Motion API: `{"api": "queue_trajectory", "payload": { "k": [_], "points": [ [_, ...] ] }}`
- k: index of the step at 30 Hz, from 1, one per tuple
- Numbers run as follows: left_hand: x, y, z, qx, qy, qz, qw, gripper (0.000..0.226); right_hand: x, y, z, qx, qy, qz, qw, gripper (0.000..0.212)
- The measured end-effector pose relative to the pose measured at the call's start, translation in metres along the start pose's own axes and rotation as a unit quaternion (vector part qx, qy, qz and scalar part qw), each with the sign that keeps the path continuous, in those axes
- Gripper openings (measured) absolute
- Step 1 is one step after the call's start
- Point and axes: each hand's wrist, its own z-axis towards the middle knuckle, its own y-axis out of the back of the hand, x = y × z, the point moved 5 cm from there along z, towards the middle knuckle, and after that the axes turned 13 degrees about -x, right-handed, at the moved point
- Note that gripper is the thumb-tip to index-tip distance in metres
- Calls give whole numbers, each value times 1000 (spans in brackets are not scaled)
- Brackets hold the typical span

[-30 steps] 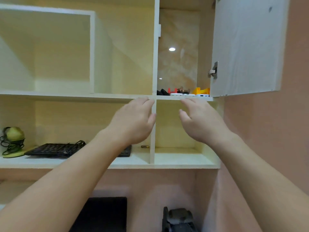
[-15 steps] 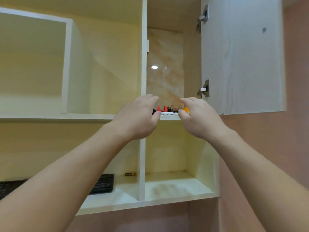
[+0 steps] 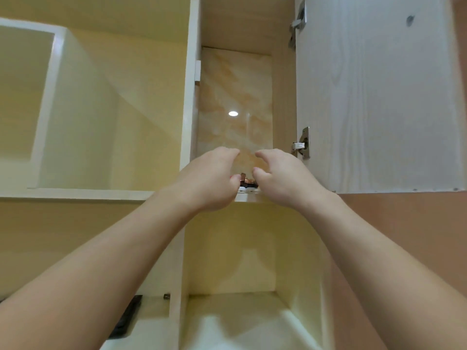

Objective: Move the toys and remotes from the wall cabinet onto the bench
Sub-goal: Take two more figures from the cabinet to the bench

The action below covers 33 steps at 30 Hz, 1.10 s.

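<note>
Both hands are raised into the narrow open compartment of the wall cabinet (image 3: 249, 198). My left hand (image 3: 209, 180) and my right hand (image 3: 283, 178) face each other with curved fingers, a small gap between them. In that gap shows a dark brown and copper toy (image 3: 246, 181), and under it the white end of a remote (image 3: 246, 190) at the shelf's front edge. The left thumb tip lies right beside the toy. Neither hand plainly grips anything. The hands hide the other things on the shelf.
The cabinet door (image 3: 374, 97) stands open on the right, its lower hinge (image 3: 302, 145) close to my right hand. A white divider (image 3: 188, 97) bounds the compartment on the left. Lower down, a black keyboard (image 3: 126, 317) and a small metal piece (image 3: 166, 296) lie on the bottom shelf.
Both hands rose from below the shelf edge into the compartment and now cover the red, black and orange toys seen before. The view tilted upward and moved closer.
</note>
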Motion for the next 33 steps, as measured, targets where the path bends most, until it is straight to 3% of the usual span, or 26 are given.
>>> {"api": "queue_trajectory", "payload": {
  "k": [13,26,33],
  "points": [
    [9,-23,15,30,51,114,992,41,-10,-34,21,25,27,57,998,51],
    [11,-32,23,66,48,82,993,36,-11,-34,22,35,6,62,997,44],
    [12,-36,24,49,50,50,996,17,-9,-39,21,52,4,63,997,26]
  ]
}}
